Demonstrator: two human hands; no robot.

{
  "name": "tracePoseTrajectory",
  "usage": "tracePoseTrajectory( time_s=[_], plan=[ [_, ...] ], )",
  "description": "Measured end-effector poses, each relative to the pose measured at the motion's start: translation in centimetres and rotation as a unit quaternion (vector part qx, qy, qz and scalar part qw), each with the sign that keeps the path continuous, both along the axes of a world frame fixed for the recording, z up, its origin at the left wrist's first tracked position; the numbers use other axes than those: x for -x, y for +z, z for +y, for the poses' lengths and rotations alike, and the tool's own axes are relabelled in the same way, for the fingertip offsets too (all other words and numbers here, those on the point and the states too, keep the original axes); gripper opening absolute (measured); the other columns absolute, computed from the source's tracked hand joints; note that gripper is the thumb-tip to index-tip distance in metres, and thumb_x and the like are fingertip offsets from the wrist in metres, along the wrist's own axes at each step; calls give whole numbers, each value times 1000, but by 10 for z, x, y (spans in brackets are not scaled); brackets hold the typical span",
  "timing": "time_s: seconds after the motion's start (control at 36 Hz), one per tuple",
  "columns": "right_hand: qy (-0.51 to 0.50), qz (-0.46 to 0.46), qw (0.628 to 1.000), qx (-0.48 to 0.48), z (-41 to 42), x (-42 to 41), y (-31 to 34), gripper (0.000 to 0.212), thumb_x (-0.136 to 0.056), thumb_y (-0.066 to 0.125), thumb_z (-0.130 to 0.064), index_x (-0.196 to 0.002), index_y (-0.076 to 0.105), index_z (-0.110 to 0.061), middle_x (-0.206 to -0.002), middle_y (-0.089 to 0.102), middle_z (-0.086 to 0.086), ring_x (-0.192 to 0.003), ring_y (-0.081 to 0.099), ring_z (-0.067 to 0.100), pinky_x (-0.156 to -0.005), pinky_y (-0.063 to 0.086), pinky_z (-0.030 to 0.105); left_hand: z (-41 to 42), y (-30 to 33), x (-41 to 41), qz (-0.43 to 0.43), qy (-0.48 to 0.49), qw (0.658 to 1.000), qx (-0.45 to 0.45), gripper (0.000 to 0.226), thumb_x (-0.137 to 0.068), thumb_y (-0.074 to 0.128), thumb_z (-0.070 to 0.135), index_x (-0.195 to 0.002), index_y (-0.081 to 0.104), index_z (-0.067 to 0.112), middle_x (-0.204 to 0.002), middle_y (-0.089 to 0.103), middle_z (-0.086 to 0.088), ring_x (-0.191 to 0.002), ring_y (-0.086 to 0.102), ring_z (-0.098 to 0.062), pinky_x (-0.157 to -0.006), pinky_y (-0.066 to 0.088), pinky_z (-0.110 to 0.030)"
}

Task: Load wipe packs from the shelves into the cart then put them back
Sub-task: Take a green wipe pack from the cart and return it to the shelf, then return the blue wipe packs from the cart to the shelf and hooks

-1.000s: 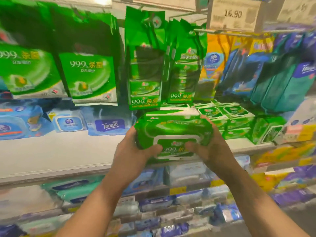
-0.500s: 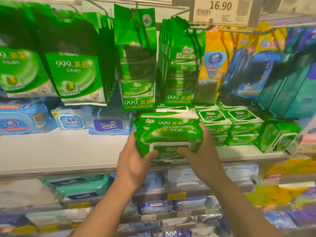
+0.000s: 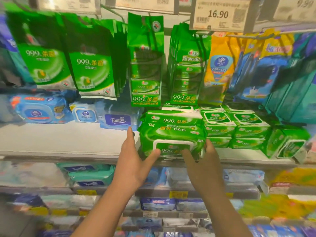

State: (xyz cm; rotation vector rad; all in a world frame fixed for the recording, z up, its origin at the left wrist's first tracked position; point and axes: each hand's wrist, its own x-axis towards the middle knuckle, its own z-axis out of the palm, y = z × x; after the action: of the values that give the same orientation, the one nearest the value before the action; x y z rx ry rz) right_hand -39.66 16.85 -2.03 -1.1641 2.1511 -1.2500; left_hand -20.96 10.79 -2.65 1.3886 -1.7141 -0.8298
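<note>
A green wipe pack [image 3: 172,134] with a white-rimmed lid lies on the white shelf [image 3: 59,142] near its front edge, on and against another green pack [image 3: 172,118] behind it. My left hand [image 3: 133,161] is at the pack's left end, fingers straight along its side and thumb touching the lower front. My right hand [image 3: 203,166] holds the right end, thumb on the lid and fingers round the side. No cart is in view.
Stacks of smaller green packs [image 3: 234,127] stand just right of the pack. A blue Tempo pack [image 3: 118,120] lies to its left. Green bags [image 3: 145,65] hang from hooks above, under a price tag [image 3: 218,14]. Lower shelves hold blue packs [image 3: 157,203].
Both hands have carried the pack forward and set it down on the shelf against the pack behind. My left fingers have straightened off its side.
</note>
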Motion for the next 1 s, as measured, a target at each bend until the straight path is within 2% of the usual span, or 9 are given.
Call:
tracePoseTrajectory(
  time_s=[0.06, 0.11, 0.25, 0.33, 0.44, 0.56, 0.81, 0.94, 1.0],
  plan=[
    [9, 20, 1000, -15, 8, -3, -9, 67, -92, 64, -46, -147, 38, -17, -138, 47, 0, -123, 48, 19, -97, 40, 30, 18, -1, -7, -31, 13, 999, 18, 110, -81, 68, 64, -163, 4, 27, -164, 27, 4, -149, 29, -15, -118, 30, -33],
    [35, 45, 997, -48, 17, -9, -15, 79, -96, 60, -45, -158, 21, -16, -162, 25, 1, -148, 27, 21, -117, 26, 33, 33, -6, -15, -55, 17, 998, 34, 108, -78, 59, 71, -163, 5, 30, -166, 22, 10, -152, 20, -10, -119, 22, -29],
    [106, 106, 980, -129, 36, -21, -30, 91, -99, 52, -50, -161, -8, -21, -169, -11, -6, -156, -4, 17, -125, 9, 37, 59, -29, -43, -131, 48, 990, 33, 106, -79, 61, 74, -163, 14, 31, -167, 19, 12, -153, 12, -8, -121, 14, -25],
    [132, 153, 964, -170, 40, -35, -36, 94, -99, 50, -51, -160, -12, -15, -166, -24, -4, -156, -9, 21, -127, 6, 41, 73, -42, -63, -187, 65, 980, 13, 113, -73, 51, 87, -163, 16, 27, -168, 17, 10, -155, 9, -11, -122, 10, -27],
    [175, 186, 947, -196, 44, -62, -41, 89, -98, 50, -50, -160, 2, -6, -169, -7, 9, -156, -2, 28, -127, 7, 42, 90, -44, -94, -216, 92, 972, -19, 119, -64, 38, 92, -162, 19, 28, -168, 16, 11, -156, 8, -14, -126, 11, -32],
    [226, 290, 909, -195, 48, -99, -46, 76, -95, 48, -56, -150, 30, -7, -158, 31, 14, -146, 27, 34, -119, 26, 49, 108, -42, -128, -221, 136, 965, -23, 116, -65, 40, 89, -161, 26, 24, -168, 20, 7, -155, 11, -13, -125, 10, -31],
    [309, 355, 862, -189, 60, -224, -37, 70, -93, 48, -58, -145, 39, -11, -148, 45, 8, -139, 39, 28, -116, 31, 46, 160, -45, -248, -205, 205, 956, -45, 115, -64, 44, 92, -159, 27, 29, -164, 30, 9, -151, 24, -14, -124, 24, -37],
    [347, 363, 853, -142, 81, -320, -39, 54, -87, 52, -53, -109, 59, -4, -106, 62, 17, -106, 60, 40, -91, 51, 55, 204, -51, -342, -204, 246, 945, -70, 112, -71, 43, 94, -159, 23, 28, -164, 28, 10, -152, 23, -17, -124, 25, -39],
    [384, 349, 837, -173, 93, -366, -26, 52, -91, 53, -55, -123, 54, -13, -123, 58, 9, -120, 52, 34, -104, 44, 50, 221, -54, -381, -190, 274, 938, -89, 109, -74, 52, 89, -160, 22, 30, -166, 24, 12, -154, 20, -16, -125, 21, -37]
  ],
)
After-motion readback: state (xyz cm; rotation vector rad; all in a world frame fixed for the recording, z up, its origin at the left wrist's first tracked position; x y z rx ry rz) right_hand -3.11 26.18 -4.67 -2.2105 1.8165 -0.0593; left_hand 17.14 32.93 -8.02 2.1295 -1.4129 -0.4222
